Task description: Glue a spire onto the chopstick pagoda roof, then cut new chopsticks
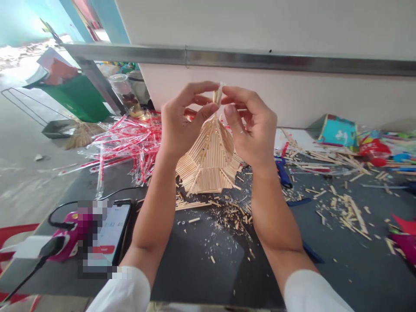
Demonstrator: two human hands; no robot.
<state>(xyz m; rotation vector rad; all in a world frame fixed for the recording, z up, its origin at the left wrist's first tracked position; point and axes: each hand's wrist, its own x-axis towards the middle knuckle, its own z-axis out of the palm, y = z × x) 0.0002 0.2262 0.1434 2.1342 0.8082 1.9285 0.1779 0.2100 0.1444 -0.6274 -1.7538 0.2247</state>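
A cone-shaped roof model built of thin wooden sticks stands on the dark table. My left hand and my right hand meet above it. Both pinch the small bundle of sticks at the model's peak, fingers pressed together. The palms flank the upper slopes of the model. Cut stick scraps lie in front of its base.
A heap of red and clear plastic wrappers lies at the left. A phone and a pink device with a cable sit near the front left edge. Loose sticks, blue tools and coloured paper cover the right side.
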